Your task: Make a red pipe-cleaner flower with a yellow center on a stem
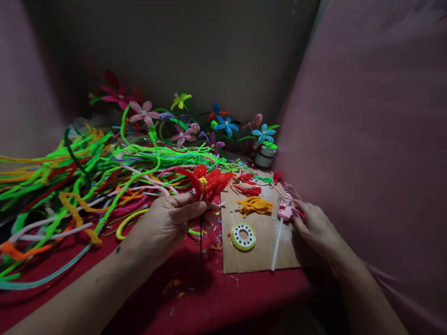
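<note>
My left hand (178, 216) pinches a red pipe-cleaner flower (218, 181) just under its petals. The flower has yellow stamens in its centre, and a thin dark stem hangs down below my fingers. On the right, my right hand (316, 228) has its fingers closed around the handle side of a pink hot glue gun (286, 208); the handle itself is mostly hidden. A translucent glue stick (277, 244) sticks out of the gun's back end towards me. Both lie over a wooden board (233, 260).
On the board sit a yellow tape roll (243, 236), a bundle of orange pieces (256, 205) and red petals (247, 189). Pipe cleaners (87, 172) heap up on the left. Finished flowers (226, 125) and a jar (265, 156) stand behind. Red cloth (195, 298) covers the table.
</note>
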The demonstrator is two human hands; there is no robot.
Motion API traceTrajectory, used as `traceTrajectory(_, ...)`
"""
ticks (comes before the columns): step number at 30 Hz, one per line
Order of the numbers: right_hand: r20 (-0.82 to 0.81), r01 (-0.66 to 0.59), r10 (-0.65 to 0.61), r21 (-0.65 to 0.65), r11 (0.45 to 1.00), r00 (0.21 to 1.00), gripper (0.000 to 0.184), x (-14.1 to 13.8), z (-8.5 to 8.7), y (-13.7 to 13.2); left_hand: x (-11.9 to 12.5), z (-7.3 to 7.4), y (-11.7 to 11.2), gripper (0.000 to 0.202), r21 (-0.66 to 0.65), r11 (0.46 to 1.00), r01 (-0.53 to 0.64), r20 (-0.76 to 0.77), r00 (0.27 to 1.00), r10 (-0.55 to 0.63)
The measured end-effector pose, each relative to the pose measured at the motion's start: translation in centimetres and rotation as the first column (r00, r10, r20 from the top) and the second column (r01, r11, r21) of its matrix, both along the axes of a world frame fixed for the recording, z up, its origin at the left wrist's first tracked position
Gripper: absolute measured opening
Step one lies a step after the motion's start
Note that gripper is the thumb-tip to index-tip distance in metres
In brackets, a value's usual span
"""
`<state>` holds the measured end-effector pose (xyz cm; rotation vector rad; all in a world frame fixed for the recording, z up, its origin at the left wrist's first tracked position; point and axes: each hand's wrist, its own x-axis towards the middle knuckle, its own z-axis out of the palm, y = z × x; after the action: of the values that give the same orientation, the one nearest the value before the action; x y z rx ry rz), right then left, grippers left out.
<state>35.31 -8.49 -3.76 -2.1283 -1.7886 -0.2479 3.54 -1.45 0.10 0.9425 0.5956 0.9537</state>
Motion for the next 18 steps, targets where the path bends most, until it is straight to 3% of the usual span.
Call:
traceTrajectory(3, 0.169, 0.047, -0.039, -0.043, 0.998, 0.985, 0.046, 1.4, -2.0, -0.8, 0.1, 0.0, -0.2, 0.008, 0.009, 1.0, -0.017, -0.014, 1.0, 0.017)
traceTrajectory(6, 0.226, 0.085, -0.076, -0.028, 0.996, 0.971, 0.045, 1.6, -2.8, -0.8, 0.1, 0.1, -0.2, 0.008, 0.001, 1.0, -0.028, -0.023, 0.999, 0.028)
traceTrajectory(11, 0.171, 0.072, -0.071, 0.001, 0.997, 0.983, 0.043, 1.9, -3.5, -0.5, 0.1, 0.0, -0.1, 0.007, -0.008, 0.999, -0.032, -0.025, 0.999, 0.031)
traceTrajectory(15, 0.158, 0.03, -0.049, 0.118, 0.993, 0.986, 0.047, 2.2, -4.2, -0.8, 0.2, 0.0, 0.0, 0.006, -0.043, 0.997, -0.057, 0.0, 0.998, 0.057)
traceTrajectory(18, 0.131, 0.022, -0.048, 0.198, 0.98, 0.99, 0.048, 2.2, -3.8, -1.0, 0.2, -0.2, 0.1, 0.005, -0.059, 0.996, -0.074, 0.022, 0.997, 0.075)
